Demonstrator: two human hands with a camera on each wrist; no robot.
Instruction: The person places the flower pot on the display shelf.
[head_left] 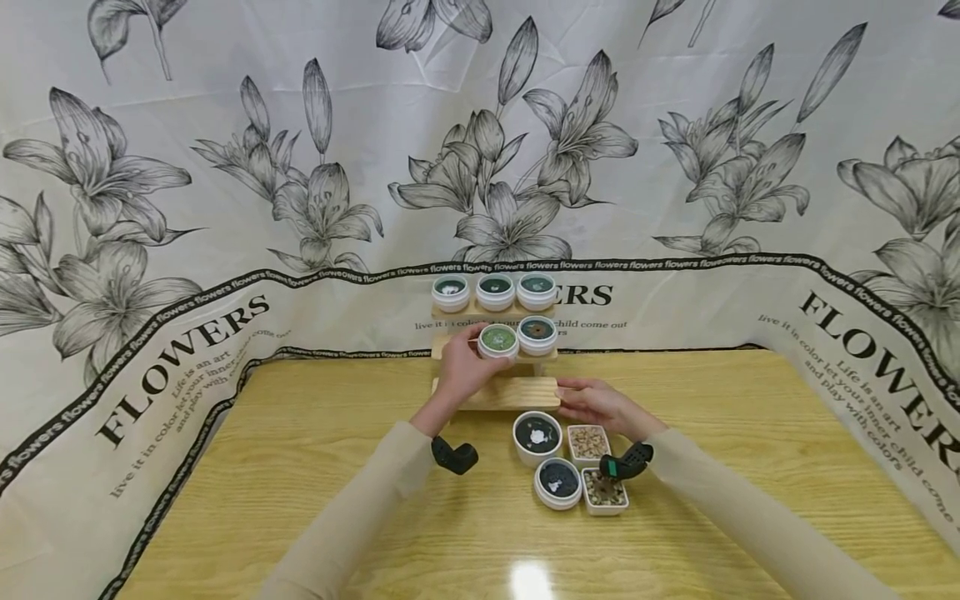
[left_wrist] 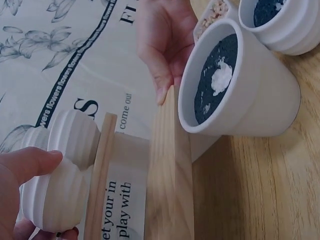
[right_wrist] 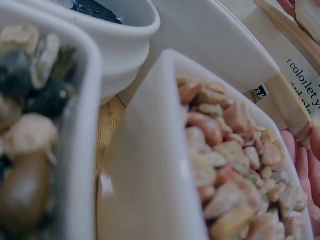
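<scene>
A small wooden tiered stand (head_left: 504,394) stands against the curtain. On its middle tier my left hand (head_left: 462,367) grips a white ribbed pot (head_left: 498,353) with green contents, thumb and fingers round its side. Next to it sits another white pot (head_left: 537,342) with a brown-centred filling. In the left wrist view the thumb (left_wrist: 37,162) presses the wall of the held pot (left_wrist: 60,197), close to the shelf board (left_wrist: 102,175). My right hand (head_left: 596,406) pinches the right end of the lowest board, its fingers (right_wrist: 301,165) partly hidden in the right wrist view.
Three white pots (head_left: 496,292) with dark green fillings line the top tier. Before the stand are two dark-filled white pots (head_left: 536,452), a square dish (head_left: 588,444) of pinkish pebbles and another dish (head_left: 604,507) of mixed stones. Flower-printed curtain (head_left: 337,308) borders the wooden table (head_left: 322,417).
</scene>
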